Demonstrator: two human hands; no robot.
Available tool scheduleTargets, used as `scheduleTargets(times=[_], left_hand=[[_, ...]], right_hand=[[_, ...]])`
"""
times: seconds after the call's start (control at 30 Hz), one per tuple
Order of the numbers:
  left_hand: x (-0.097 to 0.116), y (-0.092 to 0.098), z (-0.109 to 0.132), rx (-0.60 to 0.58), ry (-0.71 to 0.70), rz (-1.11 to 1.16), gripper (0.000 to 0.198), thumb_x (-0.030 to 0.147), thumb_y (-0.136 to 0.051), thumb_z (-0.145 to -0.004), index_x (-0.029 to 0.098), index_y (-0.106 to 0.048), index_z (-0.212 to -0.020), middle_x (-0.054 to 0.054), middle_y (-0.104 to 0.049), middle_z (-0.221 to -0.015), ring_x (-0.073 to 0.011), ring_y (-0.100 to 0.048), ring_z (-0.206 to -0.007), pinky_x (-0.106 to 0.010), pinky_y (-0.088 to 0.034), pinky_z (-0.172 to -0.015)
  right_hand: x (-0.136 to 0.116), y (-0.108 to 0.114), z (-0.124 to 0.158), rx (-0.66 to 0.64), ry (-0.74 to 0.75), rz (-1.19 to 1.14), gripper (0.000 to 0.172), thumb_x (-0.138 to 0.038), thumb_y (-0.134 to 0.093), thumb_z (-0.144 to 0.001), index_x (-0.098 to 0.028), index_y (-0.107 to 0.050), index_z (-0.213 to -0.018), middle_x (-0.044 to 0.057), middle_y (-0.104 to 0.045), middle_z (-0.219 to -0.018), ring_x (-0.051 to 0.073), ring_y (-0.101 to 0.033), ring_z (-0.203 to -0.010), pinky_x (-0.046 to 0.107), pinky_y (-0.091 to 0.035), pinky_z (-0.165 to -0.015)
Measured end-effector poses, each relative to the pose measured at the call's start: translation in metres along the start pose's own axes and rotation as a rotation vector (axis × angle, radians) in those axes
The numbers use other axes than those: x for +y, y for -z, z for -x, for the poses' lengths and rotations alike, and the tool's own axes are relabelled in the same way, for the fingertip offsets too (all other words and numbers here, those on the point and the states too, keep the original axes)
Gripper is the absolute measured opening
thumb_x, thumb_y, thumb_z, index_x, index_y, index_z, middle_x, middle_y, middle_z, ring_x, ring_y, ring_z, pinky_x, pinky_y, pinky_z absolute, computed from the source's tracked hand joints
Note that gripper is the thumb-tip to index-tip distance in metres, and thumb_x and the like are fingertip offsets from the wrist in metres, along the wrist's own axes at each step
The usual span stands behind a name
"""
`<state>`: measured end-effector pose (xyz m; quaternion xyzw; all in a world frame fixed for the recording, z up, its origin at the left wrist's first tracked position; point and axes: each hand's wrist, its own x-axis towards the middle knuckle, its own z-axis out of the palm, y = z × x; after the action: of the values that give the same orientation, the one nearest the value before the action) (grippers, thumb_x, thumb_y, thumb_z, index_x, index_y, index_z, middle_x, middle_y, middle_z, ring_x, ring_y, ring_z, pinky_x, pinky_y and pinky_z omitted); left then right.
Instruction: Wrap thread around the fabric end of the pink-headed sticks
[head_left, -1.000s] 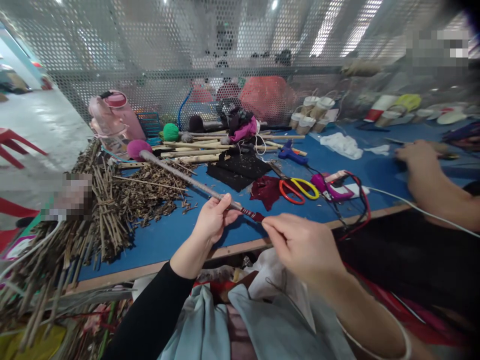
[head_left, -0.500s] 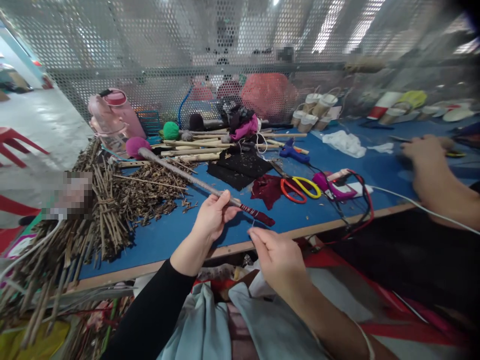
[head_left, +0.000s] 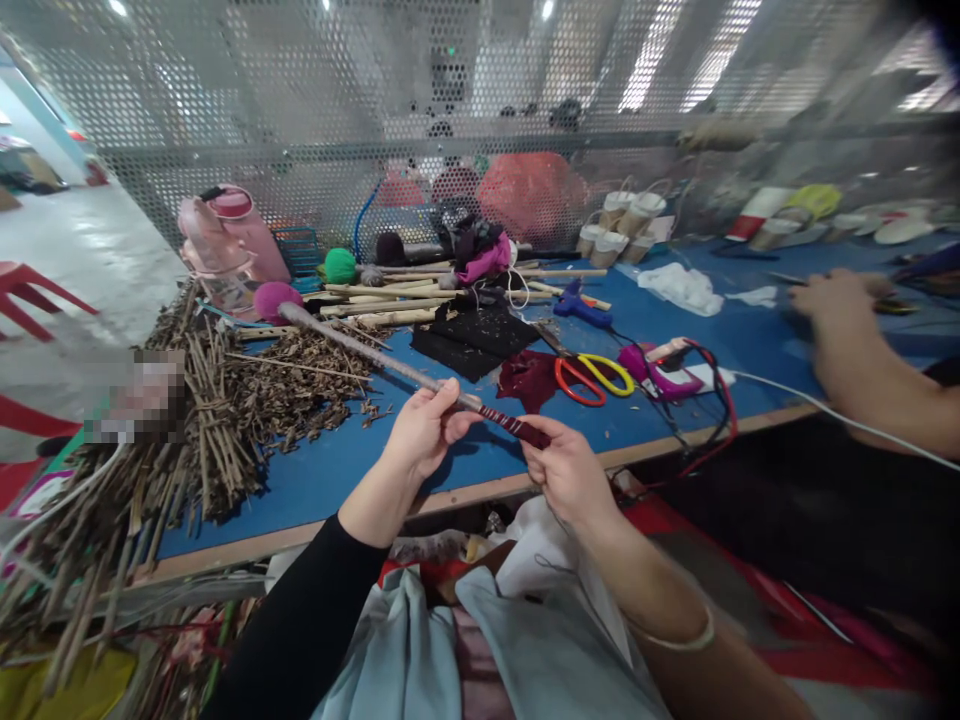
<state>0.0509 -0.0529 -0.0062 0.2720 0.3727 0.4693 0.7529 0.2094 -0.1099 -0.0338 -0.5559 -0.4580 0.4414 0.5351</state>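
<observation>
My left hand grips a long thin stick near its lower end. The stick slants up to the left and ends in a magenta ball. Its lower end is wrapped in dark red cloth. My right hand pinches that wrapped end with thumb and fingers. Both hands hang over the front edge of the blue table.
A heap of dry twigs covers the left of the table. Red-and-yellow scissors, a purple glue gun with cables, black cloth, wooden sticks and a pink bottle lie farther back. Another person's arm rests at right.
My right hand dropped below the wrapped end, pulling a thin thread, then came back up and closed on the tip. My left hand kept the stick steady.
</observation>
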Motion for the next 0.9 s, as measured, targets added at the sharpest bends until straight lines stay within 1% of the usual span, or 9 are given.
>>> scheduleTargets(times=[0.07, 0.13, 0.2, 0.27, 0.33, 0.47, 0.57, 0.77, 0.9], left_hand=[[-0.001, -0.001, -0.001, 0.023, -0.009, 0.004, 0.019, 0.026, -0.061, -0.078, 0.008, -0.057, -0.072, -0.006, -0.065, -0.065, -0.0088, -0.062, -0.048, -0.01, -0.044, -0.037], [-0.003, -0.001, -0.002, 0.057, -0.021, -0.001, 0.019, 0.026, -0.061, -0.078, 0.008, -0.057, -0.073, -0.005, -0.065, -0.064, -0.0081, -0.061, -0.048, -0.009, -0.043, -0.037], [-0.004, 0.0, -0.002, 0.098, -0.034, -0.012, 0.019, 0.027, -0.062, -0.078, 0.009, -0.056, -0.073, -0.005, -0.064, -0.063, -0.0076, -0.06, -0.046, -0.01, -0.043, -0.037], [-0.005, 0.0, -0.003, 0.132, -0.039, -0.027, 0.021, 0.028, -0.063, -0.077, 0.009, -0.055, -0.072, -0.004, -0.064, -0.062, -0.0078, -0.06, -0.046, -0.01, -0.043, -0.038], [-0.004, 0.001, -0.002, 0.151, -0.033, -0.048, 0.021, 0.028, -0.065, -0.075, 0.01, -0.054, -0.071, -0.004, -0.063, -0.06, -0.0082, -0.06, -0.046, -0.011, -0.044, -0.039], [0.004, 0.002, 0.003, 0.117, -0.019, -0.091, 0.021, 0.026, -0.063, -0.076, 0.01, -0.053, -0.067, -0.005, -0.063, -0.056, -0.0094, -0.061, -0.046, -0.011, -0.046, -0.04], [0.011, 0.0, 0.005, 0.054, -0.005, -0.082, 0.024, 0.027, -0.059, -0.079, 0.008, -0.057, -0.065, -0.007, -0.063, -0.055, -0.0098, -0.061, -0.047, -0.01, -0.044, -0.039], [0.01, -0.008, 0.002, 0.046, -0.042, -0.027, 0.024, 0.027, -0.059, -0.079, 0.008, -0.058, -0.065, -0.006, -0.063, -0.058, -0.0076, -0.059, -0.046, -0.01, -0.043, -0.038], [0.007, -0.01, 0.003, 0.085, -0.043, -0.099, 0.026, 0.03, -0.058, -0.08, 0.01, -0.055, -0.064, -0.005, -0.062, -0.057, -0.0076, -0.059, -0.047, -0.011, -0.042, -0.039]], right_hand=[[0.006, -0.013, 0.017, 0.092, 0.058, 0.095, 0.03, -0.038, -0.054, -0.076, -0.015, -0.067, -0.089, 0.0, -0.057, -0.051, 0.011, -0.047, -0.043, 0.022, -0.034, -0.041], [0.003, -0.021, 0.035, 0.15, 0.162, 0.349, 0.03, -0.036, -0.046, -0.082, -0.016, -0.067, -0.09, 0.007, -0.068, -0.071, 0.017, -0.06, -0.063, 0.026, -0.043, -0.055], [-0.008, -0.024, 0.049, 0.111, 0.261, 0.64, 0.029, -0.03, -0.041, -0.085, -0.018, -0.067, -0.091, 0.008, -0.07, -0.083, 0.019, -0.063, -0.074, 0.026, -0.043, -0.063], [-0.024, -0.018, 0.054, 0.021, 0.361, 0.863, 0.028, -0.025, -0.039, -0.086, -0.019, -0.066, -0.089, 0.007, -0.07, -0.081, 0.018, -0.063, -0.071, 0.025, -0.041, -0.062], [-0.041, -0.006, 0.047, -0.048, 0.44, 0.962, 0.027, -0.024, -0.039, -0.086, -0.019, -0.065, -0.084, 0.005, -0.069, -0.075, 0.017, -0.062, -0.067, 0.024, -0.039, -0.06], [-0.058, 0.022, 0.01, -0.042, 0.454, 0.862, 0.026, -0.028, -0.043, -0.085, -0.018, -0.065, -0.077, 0.004, -0.068, -0.071, 0.016, -0.06, -0.065, 0.024, -0.04, -0.059], [-0.047, 0.024, -0.007, -0.014, 0.386, 0.703, 0.026, -0.028, -0.043, -0.083, -0.017, -0.067, -0.084, 0.004, -0.068, -0.072, 0.017, -0.06, -0.062, 0.025, -0.042, -0.057], [-0.012, -0.01, 0.021, 0.035, 0.343, 0.659, 0.031, -0.028, -0.039, -0.086, -0.014, -0.064, -0.098, 0.003, -0.061, -0.058, 0.017, -0.056, -0.053, 0.027, -0.042, -0.055], [-0.009, -0.022, 0.036, 0.028, 0.344, 0.569, 0.028, -0.03, -0.037, -0.09, -0.017, -0.06, -0.095, 0.005, -0.067, -0.074, 0.017, -0.062, -0.066, 0.025, -0.046, -0.063]])
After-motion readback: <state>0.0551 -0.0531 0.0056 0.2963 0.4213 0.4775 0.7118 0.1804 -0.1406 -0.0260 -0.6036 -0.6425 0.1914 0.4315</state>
